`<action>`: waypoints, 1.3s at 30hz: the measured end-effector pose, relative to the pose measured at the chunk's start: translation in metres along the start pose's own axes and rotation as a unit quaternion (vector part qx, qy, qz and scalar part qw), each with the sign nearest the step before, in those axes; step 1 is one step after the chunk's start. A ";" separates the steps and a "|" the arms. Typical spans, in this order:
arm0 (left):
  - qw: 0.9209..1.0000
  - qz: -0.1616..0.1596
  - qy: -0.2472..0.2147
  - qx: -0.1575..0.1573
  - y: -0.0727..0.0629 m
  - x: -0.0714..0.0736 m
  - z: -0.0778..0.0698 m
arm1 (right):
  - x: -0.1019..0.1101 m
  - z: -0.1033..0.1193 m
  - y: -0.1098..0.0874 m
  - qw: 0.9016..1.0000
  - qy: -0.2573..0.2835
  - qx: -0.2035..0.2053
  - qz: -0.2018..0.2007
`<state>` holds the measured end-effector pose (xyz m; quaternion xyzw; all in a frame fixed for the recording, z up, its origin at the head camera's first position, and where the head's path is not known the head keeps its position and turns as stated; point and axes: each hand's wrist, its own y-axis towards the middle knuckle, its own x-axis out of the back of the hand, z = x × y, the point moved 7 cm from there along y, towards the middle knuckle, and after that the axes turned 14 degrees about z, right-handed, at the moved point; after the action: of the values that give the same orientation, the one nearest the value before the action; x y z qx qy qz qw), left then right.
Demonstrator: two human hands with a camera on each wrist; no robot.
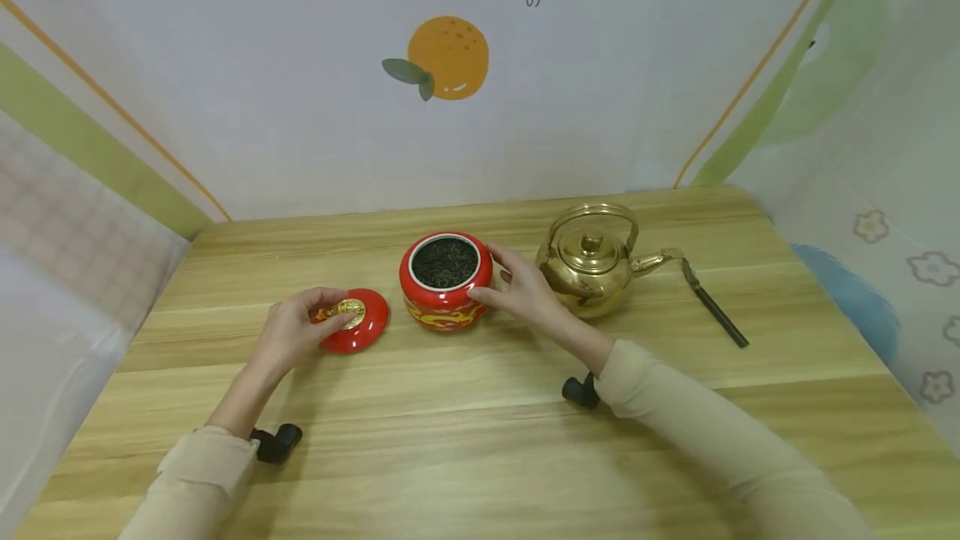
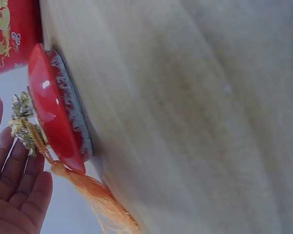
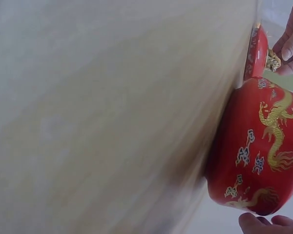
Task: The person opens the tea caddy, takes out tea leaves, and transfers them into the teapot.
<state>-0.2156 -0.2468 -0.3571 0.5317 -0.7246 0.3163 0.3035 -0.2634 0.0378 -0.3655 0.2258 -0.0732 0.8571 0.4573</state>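
Observation:
A red tea jar [image 1: 442, 314] with gold dragons stands upright, uncovered, with dark loose tea [image 1: 446, 262] inside. Its red lid [image 1: 365, 334] lies on the table to the left, knob up; an orange tassel [image 2: 100, 197] hangs from the gold knob [image 2: 23, 122]. Around that knob my left hand [image 1: 294, 327] spreads its thumb and fingers, at or very near its surface; firm contact cannot be told. At the jar's right side is my right hand [image 1: 525, 290], thumb by the front of the rim, forefinger behind. In the right wrist view only its fingertips [image 3: 263, 224] show, close against the jar.
A brass teapot [image 1: 588, 269] stands just right of my right hand, spout to the right. By the spout lies a dark slim stick-like tool [image 1: 716, 311]. Black wrist-camera mounts [image 1: 277, 443] show at both wrists. A printed cloth [image 1: 570, 107] hangs behind the wooden table [image 1: 420, 457].

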 end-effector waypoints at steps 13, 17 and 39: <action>0.999 -0.017 0.032 -0.010 0.008 0.001 0.005 | -0.003 -0.004 0.006 1.000 -0.025 0.003 -0.003; 0.999 -0.017 0.033 -0.006 0.009 0.001 0.005 | -0.004 -0.004 0.008 0.999 -0.032 -0.002 0.000; 0.999 -0.013 0.036 -0.010 0.011 0.001 0.007 | -0.007 -0.004 0.014 1.000 -0.011 0.010 0.018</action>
<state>-0.2275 -0.2503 -0.3626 0.5265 -0.7090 0.3242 0.3391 -0.2725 0.0258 -0.3707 0.2390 -0.0737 0.8633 0.4384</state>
